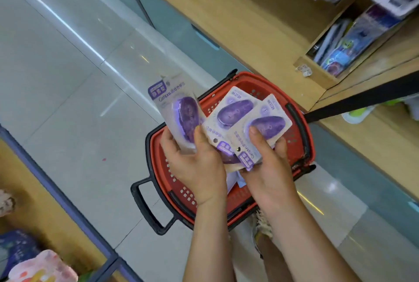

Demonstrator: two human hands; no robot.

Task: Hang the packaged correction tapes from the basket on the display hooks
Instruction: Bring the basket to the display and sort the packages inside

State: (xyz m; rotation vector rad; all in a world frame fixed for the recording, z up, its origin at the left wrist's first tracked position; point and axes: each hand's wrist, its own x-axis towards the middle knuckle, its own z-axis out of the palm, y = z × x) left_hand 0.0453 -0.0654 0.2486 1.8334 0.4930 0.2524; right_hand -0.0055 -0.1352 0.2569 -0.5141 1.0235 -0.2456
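A red basket (301, 145) with black handles stands on the tiled floor below me. Over it, my left hand (195, 166) grips a packaged purple correction tape (179, 109) by its lower end, thumb on the front. My right hand (269, 168) holds several fanned correction tape packs (249, 120), thumb pressed on the front one. More white packaging shows in the basket between my wrists. No display hooks are in view.
Wooden shelving (260, 23) with bagged and boxed stationery runs along the right. A black strap (362, 100) crosses in front of it. Another shelf edge with goods (34, 261) sits at the lower left. My shoe (260, 229) shows beside the basket.
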